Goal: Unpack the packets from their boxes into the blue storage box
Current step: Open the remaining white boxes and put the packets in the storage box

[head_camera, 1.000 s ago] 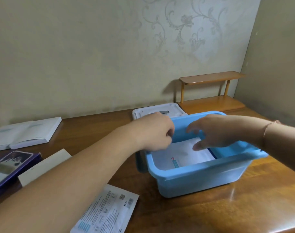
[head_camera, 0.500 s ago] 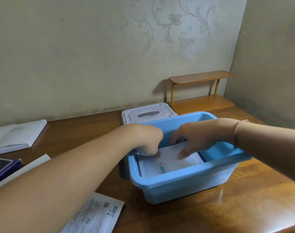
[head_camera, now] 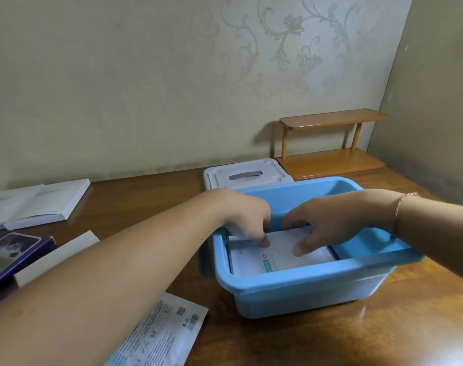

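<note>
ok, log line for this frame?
stage: placing packets | left hand: on packets | right hand: on packets | blue storage box: open | table: one packet left

Blue storage box (head_camera: 304, 283): smooth plastic, slight sheen. Table (head_camera: 330, 339): glossy varnished wood with glare. Packet (head_camera: 167, 331) at lower left: white, printed, crinkly-looking film or paper.

— Any way into the blue storage box (head_camera: 312, 282)?
— Only from above; both forearms cross its top, and white packets (head_camera: 277, 253) cover the bottom.
— Around it?
— White lid (head_camera: 247, 174) touches the back, wooden shelf (head_camera: 330, 143) beyond; a loose packet (head_camera: 159, 336) lies front-left on the table (head_camera: 330, 339).
</note>
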The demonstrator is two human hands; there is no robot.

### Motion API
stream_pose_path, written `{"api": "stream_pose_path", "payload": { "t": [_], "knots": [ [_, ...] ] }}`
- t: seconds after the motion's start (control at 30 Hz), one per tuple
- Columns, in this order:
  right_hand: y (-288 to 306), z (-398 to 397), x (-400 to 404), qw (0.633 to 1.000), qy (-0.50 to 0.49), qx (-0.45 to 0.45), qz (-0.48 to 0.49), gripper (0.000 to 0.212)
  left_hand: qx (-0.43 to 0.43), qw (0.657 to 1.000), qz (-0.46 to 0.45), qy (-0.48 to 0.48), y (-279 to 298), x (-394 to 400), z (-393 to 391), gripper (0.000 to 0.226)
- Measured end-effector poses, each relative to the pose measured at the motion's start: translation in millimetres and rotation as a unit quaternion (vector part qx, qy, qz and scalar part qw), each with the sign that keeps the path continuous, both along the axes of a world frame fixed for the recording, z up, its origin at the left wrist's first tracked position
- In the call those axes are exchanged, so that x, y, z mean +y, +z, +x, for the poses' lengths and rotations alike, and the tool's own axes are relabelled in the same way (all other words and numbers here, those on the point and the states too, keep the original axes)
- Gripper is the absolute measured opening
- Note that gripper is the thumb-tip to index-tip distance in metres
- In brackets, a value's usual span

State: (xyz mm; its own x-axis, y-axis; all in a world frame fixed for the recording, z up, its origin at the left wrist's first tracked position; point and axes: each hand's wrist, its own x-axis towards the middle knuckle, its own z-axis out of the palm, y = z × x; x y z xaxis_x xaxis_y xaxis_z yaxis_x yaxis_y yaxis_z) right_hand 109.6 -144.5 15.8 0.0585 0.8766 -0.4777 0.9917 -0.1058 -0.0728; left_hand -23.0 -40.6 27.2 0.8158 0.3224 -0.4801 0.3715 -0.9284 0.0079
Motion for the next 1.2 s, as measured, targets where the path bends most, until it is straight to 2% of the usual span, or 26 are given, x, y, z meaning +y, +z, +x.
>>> {"api": "stream_pose_path", "payload": {
  "t": [0.1,0.17,0.2,0.27,0.3,0.33,0.37,0.4,0.43,0.53,0.57,0.63,0.8,0.87,0.97,1.03,1.1,1.2],
  "knots": [
    [12.9,-0.8,-6.3,0.999,-0.001,-0.038,0.01,0.056,-0.1,0.995,0.024,-0.013,4.3,-2.2,-5.1,0.028],
    [30.8,-5.4,-24.9,0.995,-0.032,-0.039,0.083,0.062,-0.253,0.968,-0.001,-0.006,15.6,-2.7,-20.9,0.025],
    [41.3,-10.7,-34.7,0.982,-0.044,-0.018,0.183,0.061,-0.342,0.939,-0.03,0.002,21.3,-2.2,-35.6,0.023],
    [48.4,-30.1,-57.3,0.9,-0.011,0.049,0.432,0.043,-0.502,0.861,-0.087,0.018,25.2,-1.8,-78.9,0.018],
    [47.7,-47.1,-67.5,0.861,0.007,0.105,0.497,0.03,-0.558,0.826,-0.082,0.02,21.0,-2.6,-105.1,0.015],
    [39.9,-62.9,-73.3,0.838,0.032,0.159,0.521,0.014,-0.592,0.804,-0.056,0.02,11.9,-4.2,-131.8,0.013],
    [27.4,-86.5,-79.0,0.844,0.065,0.164,0.507,0.015,-0.605,0.795,-0.025,0.021,-0.5,-6.9,-157.9,0.012],
    [14.9,-114.1,-80.7,0.863,0.088,0.168,0.468,0.026,-0.598,0.801,0.002,0.022,-15.3,-8.8,-182.5,0.012],
    [4.3,-140.1,-82.5,0.881,0.132,0.133,0.435,0.03,-0.571,0.82,0.024,0.028,-31.2,-9.9,-205.0,0.012],
    [-46.4,-183.4,-79.0,0.819,0.308,0.007,0.484,0.026,-0.437,0.896,0.07,0.04,-71.1,-8.1,-250.5,0.019],
    [-63.4,-184.6,-74.5,0.812,0.333,-0.02,0.479,0.024,-0.406,0.909,0.086,0.029,-82.1,-7.0,-260.7,0.023],
    [-77.6,-187.9,-54.7,0.805,0.358,-0.072,0.468,0.024,-0.389,0.915,0.102,0.029,-98.4,-6.0,-276.3,0.029],
    [-89.4,-184.5,-31.8,0.803,0.383,-0.087,0.449,0.021,-0.461,0.876,0.044,0.133,-115.8,-9.8,-297.0,0.03],
    [-92.8,-187.3,-30.4,0.805,0.384,-0.068,0.447,0.023,-0.467,0.874,0.032,0.128,-116.9,-13.1,-297.9,0.023],
    [-87.4,-185.6,-40.0,0.814,0.345,-0.011,0.467,0.016,-0.451,0.886,0.026,0.103,-117.2,-21.9,-295.7,0.043],
    [-78.6,-183.1,-50.7,0.811,0.297,0.034,0.504,0.009,-0.456,0.885,0.054,0.076,-116.8,-26.6,-289.8,0.046],
    [-68.8,-181.9,-58.7,0.799,0.242,0.069,0.547,0.009,-0.498,0.862,0.061,0.065,-114.5,-27.7,-282.2,0.034],
    [-54.7,-182.3,-65.2,0.763,0.154,0.108,0.618,0.012,-0.602,0.791,-0.01,0.111,-105.9,-28.8,-274.1,0.021]
  ]
}}
